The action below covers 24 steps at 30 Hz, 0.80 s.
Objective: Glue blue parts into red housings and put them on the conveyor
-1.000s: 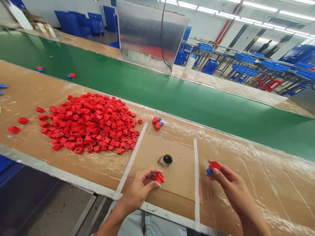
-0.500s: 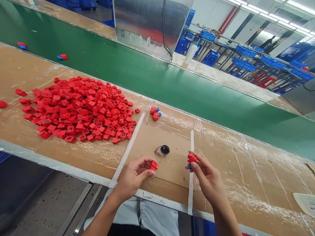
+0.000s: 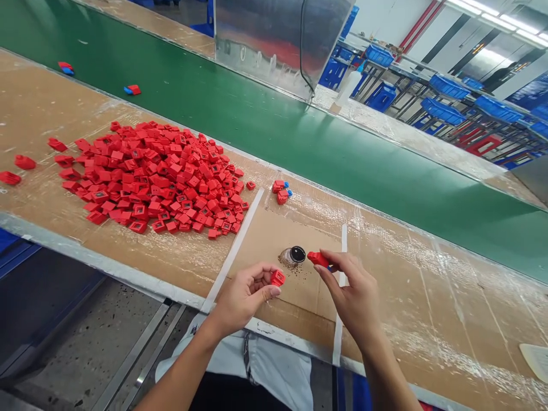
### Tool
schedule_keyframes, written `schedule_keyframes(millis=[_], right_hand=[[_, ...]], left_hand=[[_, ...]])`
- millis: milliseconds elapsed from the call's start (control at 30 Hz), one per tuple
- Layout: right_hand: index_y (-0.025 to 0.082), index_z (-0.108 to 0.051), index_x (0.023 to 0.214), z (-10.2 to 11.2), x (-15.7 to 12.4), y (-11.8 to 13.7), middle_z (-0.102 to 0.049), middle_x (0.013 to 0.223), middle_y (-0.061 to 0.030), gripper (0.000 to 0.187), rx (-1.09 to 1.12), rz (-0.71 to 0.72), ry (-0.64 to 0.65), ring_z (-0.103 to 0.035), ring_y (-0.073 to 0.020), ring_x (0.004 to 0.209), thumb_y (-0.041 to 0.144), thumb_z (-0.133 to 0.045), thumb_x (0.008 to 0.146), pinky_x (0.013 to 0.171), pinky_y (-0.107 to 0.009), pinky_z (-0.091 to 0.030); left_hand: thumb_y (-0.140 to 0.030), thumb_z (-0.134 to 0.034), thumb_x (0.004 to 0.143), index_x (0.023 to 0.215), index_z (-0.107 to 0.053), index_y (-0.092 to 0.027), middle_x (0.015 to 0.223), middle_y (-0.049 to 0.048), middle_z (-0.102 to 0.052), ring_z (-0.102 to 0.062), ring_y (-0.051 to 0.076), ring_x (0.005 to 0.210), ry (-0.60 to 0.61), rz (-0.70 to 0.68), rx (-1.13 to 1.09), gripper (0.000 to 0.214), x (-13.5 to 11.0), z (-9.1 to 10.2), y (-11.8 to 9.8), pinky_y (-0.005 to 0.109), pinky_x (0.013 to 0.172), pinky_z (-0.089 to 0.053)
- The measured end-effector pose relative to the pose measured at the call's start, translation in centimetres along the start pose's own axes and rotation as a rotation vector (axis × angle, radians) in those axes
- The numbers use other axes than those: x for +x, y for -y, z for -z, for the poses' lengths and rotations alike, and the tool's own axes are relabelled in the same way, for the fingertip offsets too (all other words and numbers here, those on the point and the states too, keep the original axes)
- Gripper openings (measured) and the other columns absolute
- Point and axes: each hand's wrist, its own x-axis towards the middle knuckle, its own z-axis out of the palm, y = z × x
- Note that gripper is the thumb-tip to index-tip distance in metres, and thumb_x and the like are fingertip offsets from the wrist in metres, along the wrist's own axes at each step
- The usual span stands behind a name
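Note:
Between the thumb and fingers of my left hand (image 3: 244, 299) is a small red block (image 3: 278, 278) with a square recess facing up. My right hand (image 3: 353, 288) pinches a red plastic piece (image 3: 317, 258) with a bit of blue showing at its underside. That piece points left, close beside a small round jar (image 3: 297, 254) with a dark, shiny top. The jar stands on a cardboard sheet (image 3: 265, 245) sprinkled with dark specks. Further back lie two red pieces with blue ends (image 3: 282, 192). To the left spreads a large heap of red blocks (image 3: 171, 177).
Behind the bench runs a green conveyor belt (image 3: 274, 125) carrying two red-and-blue pieces (image 3: 133, 90) at the left. A metal housing (image 3: 278, 45) rises beyond it, with a white bottle (image 3: 349, 85) to its right. White tape strips (image 3: 235, 245) border the cardboard.
My right hand has moved left toward the jar and turned its red piece from upright to pointing left. My left hand still holds its block. The view has shifted slightly.

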Motion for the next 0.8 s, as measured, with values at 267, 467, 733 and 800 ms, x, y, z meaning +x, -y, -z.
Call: schedule_keyframes(millis=[267, 467, 733, 800], right_hand=[[0.023, -0.066, 0.113, -0.6, -0.09, 0.28, -0.069, 0.102, -0.0058, 0.019, -0.011, 0.015, 0.023, -0.066, -0.0188, 0.088, 0.029, -0.06, 0.096, 0.077, -0.033, -0.054], [0.024, -0.066, 0.115, -0.75, -0.13, 0.36, -0.069, 0.104, -0.0057, 0.02, -0.051, 0.026, 0.035, -0.067, -0.0192, 0.09, 0.031, -0.059, 0.097, 0.077, -0.032, -0.055], [0.024, -0.065, 0.115, -0.77, -0.23, 0.45, -0.069, 0.104, -0.0047, 0.019, -0.081, 0.049, 0.034, -0.067, -0.0182, 0.09, 0.029, -0.06, 0.097, 0.077, -0.031, -0.054], [0.024, -0.065, 0.114, -0.82, -0.19, 0.51, -0.069, 0.103, -0.005, 0.019, -0.082, 0.053, 0.033, -0.067, -0.0182, 0.089, 0.029, -0.06, 0.097, 0.077, -0.031, -0.055]], left_hand=[[-0.034, -0.068, 0.087, 0.109, -0.064, -0.018, 0.088, 0.0015, -0.06, -0.054, 0.013, 0.08, 0.006, -0.009, -0.009, 0.027, -0.03, -0.13, -0.29, 0.024, 0.074, -0.044], [-0.033, -0.069, 0.087, 0.108, -0.064, -0.019, 0.089, 0.0007, -0.06, -0.055, 0.013, 0.082, 0.005, -0.015, -0.01, 0.026, 0.01, -0.15, -0.31, 0.024, 0.078, -0.044], [-0.035, -0.068, 0.088, 0.111, -0.064, -0.019, 0.089, 0.0009, -0.061, -0.055, 0.014, 0.083, 0.004, -0.014, -0.005, 0.029, -0.17, -0.22, -0.39, 0.024, 0.078, -0.045], [-0.035, -0.068, 0.088, 0.111, -0.064, -0.019, 0.089, 0.0012, -0.061, -0.056, 0.014, 0.083, 0.002, -0.013, 0.003, 0.028, -0.16, -0.23, -0.42, 0.024, 0.077, -0.045]])
